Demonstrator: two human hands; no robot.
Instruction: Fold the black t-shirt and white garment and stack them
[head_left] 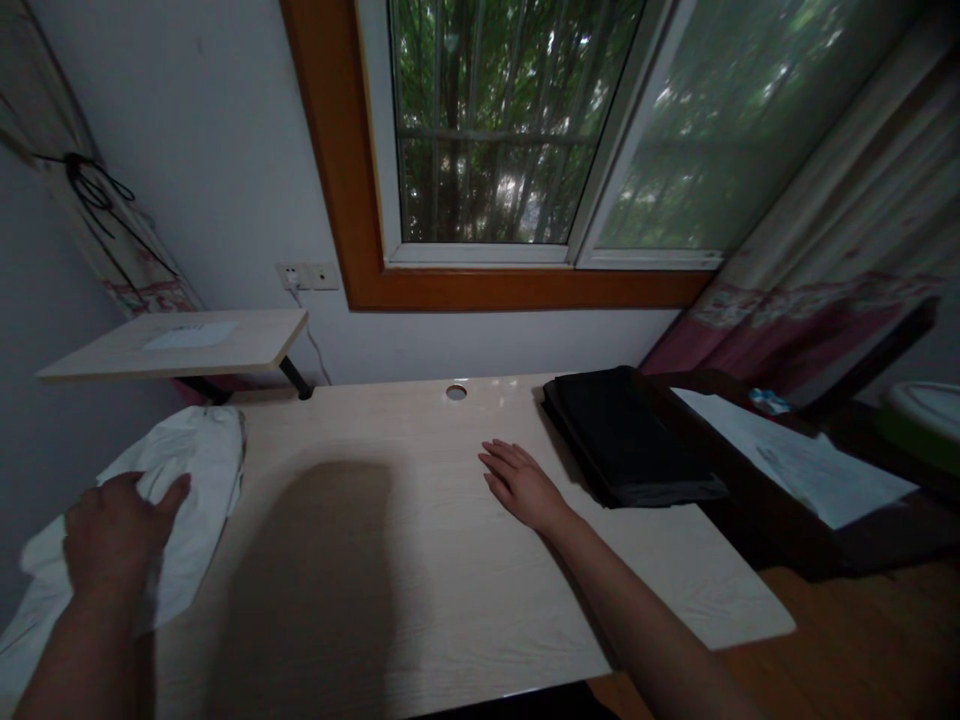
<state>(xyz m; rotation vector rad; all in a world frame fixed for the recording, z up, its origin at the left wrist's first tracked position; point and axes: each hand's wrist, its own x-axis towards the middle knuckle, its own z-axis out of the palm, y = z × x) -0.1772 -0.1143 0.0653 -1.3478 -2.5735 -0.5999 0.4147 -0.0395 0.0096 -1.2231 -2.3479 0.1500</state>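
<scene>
At the left end of the desk lies a crumpled white cloth (199,480), its lower part hanging toward the left edge. My left hand (120,530) is closed on it, with the fabric bunched between thumb and fingers; the fingertips are partly hidden. My right hand (521,487) rests palm down on the light wood desk (442,580), fingers stretched out and holding nothing. Just right of that hand, apart from it, sits a folded black fabric pile (634,435).
A small raised shelf (247,340) with a paper sheet (191,335) stands at the back left. The desktop has a round cable hole (456,393). Beyond the right side, a dark piece of furniture (750,500) carries a white sheet (795,460). A window (495,130) is behind.
</scene>
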